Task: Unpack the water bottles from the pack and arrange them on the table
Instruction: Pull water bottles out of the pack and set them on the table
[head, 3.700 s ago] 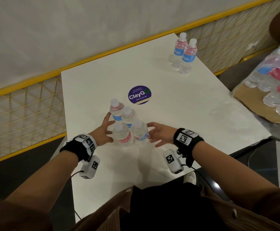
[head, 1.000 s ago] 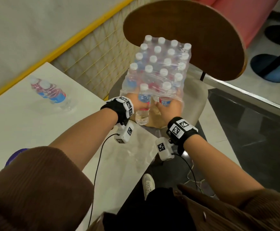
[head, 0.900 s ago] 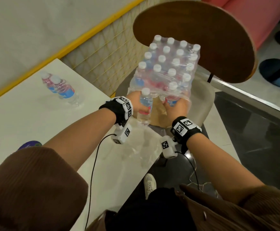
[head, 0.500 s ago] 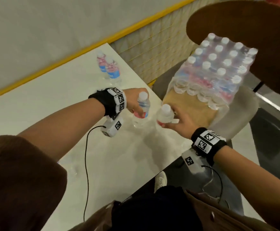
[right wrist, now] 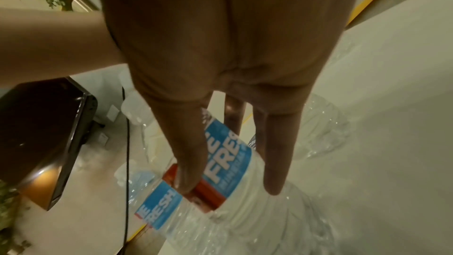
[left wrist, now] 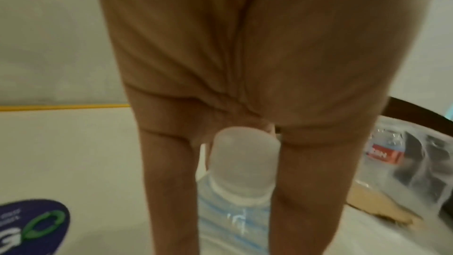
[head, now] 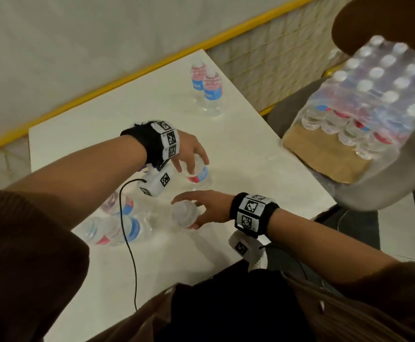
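My left hand (head: 191,164) grips a clear water bottle (head: 200,175) from above, near the middle of the white table (head: 238,149). In the left wrist view the fingers (left wrist: 169,181) straddle its white cap (left wrist: 242,162). My right hand (head: 191,212) grips a second bottle (head: 180,219) just in front; in the right wrist view the fingers (right wrist: 188,162) wrap its blue and red label (right wrist: 220,166). Several bottles (head: 117,218) stand grouped to the left, partly behind my left arm. The shrink-wrapped pack (head: 374,102) sits on a chair to the right.
Two more bottles (head: 207,88) stand near the table's far corner. A purple sticker (left wrist: 29,224) lies on the table left of my left hand. The chair's round wooden back (head: 374,21) and a yellow mesh railing (head: 263,65) border the table's far and right sides.
Both hands pulled one bottle each from the pack and carried them left and down over the table, ending beside the grouped bottles. The view swung from the chair back to the table.
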Available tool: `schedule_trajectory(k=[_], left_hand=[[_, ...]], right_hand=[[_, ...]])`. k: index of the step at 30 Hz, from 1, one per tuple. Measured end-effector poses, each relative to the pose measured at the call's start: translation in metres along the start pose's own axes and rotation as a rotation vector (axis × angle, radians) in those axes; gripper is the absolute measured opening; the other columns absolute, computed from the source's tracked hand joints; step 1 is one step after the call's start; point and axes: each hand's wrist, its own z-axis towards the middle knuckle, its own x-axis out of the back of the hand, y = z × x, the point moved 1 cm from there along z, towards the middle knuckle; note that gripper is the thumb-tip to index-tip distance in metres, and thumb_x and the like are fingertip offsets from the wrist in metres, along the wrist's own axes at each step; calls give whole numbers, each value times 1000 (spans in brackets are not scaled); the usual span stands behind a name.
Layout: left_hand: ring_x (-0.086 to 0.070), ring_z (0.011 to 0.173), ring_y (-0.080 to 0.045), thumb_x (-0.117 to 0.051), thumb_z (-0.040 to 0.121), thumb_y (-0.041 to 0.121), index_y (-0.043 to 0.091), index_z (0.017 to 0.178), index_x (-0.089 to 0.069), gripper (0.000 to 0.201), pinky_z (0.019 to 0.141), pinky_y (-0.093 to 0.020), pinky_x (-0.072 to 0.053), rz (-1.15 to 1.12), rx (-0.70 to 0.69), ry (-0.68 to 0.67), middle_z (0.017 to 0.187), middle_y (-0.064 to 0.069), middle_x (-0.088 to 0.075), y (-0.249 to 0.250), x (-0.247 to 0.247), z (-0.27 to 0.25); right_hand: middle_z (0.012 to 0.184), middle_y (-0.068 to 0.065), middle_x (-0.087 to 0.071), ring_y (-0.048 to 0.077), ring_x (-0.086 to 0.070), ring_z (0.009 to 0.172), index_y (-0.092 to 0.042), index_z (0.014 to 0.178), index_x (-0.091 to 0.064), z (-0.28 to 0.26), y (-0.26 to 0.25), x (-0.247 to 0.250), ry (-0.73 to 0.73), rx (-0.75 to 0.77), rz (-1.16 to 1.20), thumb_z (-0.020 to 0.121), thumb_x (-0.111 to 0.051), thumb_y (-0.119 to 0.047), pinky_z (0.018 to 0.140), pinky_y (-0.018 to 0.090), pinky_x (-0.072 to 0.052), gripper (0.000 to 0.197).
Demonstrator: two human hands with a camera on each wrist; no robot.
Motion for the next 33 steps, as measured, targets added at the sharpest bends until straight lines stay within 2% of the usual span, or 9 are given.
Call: schedule_trajectory(k=[4,7,10,13,18,22,25,29,33], left_hand=[[-52,100,-24,-66,81,-3,22,123,-61,50,63,-26,-57,230,89,-68,138,-7,-44,-12,-2,-13],[-50,107,-21,-66,85,10,26,130,-56,50,49,-15,-47,407,136,-109,139,-2,-45,-16,-3,-20],[-45,127,-19,-64,87,29,28,137,-48,53,77,-21,-45,542,186,-94,144,1,-43,-14,-4,-22],[-43,130,-21,-59,89,39,23,140,-43,55,101,-30,-36,628,121,45,144,-1,-42,10,-2,-14],[-40,130,-29,-56,90,40,23,139,-42,53,106,-36,-36,482,-149,326,145,-11,-36,97,-1,19],[-18,142,-38,-59,87,34,31,142,-39,58,115,-39,-26,341,-305,474,155,-19,-12,163,-1,53],[-9,146,-32,-62,86,27,29,144,-37,63,114,-33,-23,267,-429,553,159,-13,6,202,5,67],[-22,143,-30,-64,83,26,20,147,-28,73,114,-35,-28,241,-474,556,157,-11,-7,230,13,81],[-42,130,-29,-63,85,23,6,145,-27,72,104,-33,-37,202,-509,610,150,-12,-24,236,12,86]], right_hand=[[135,4,-54,23,-51,120,-16,140,-42,21,-21,-18,-55,28,-33,76,-73,-3,99,26,-38,73],[141,4,-48,22,-48,124,-15,145,-33,29,-30,-24,-76,46,-76,78,-72,-4,94,15,-31,78],[150,4,-34,20,-37,134,-21,149,-22,21,-27,-17,-94,-19,0,80,-71,-4,108,23,-30,87],[145,5,-40,22,-43,129,-24,145,-31,-1,-7,8,-29,-121,97,81,-72,-10,106,31,-39,77],[129,6,-57,13,-53,101,-17,132,-49,-60,54,70,219,-319,120,82,-71,-11,99,34,-45,55],[130,8,-55,16,-53,101,-14,129,-51,-109,93,110,437,-448,235,84,-67,-8,91,36,-49,48],[137,5,-48,18,-51,106,-14,135,-46,-146,114,140,655,-497,281,85,-66,-11,84,31,-50,54],[145,5,-41,26,-44,129,-16,143,-35,-181,133,177,900,-540,202,79,-71,-14,102,44,-43,73],[128,6,-58,25,-52,118,-15,127,-54,-189,136,201,1030,-516,187,85,-64,-14,101,41,-42,43]])
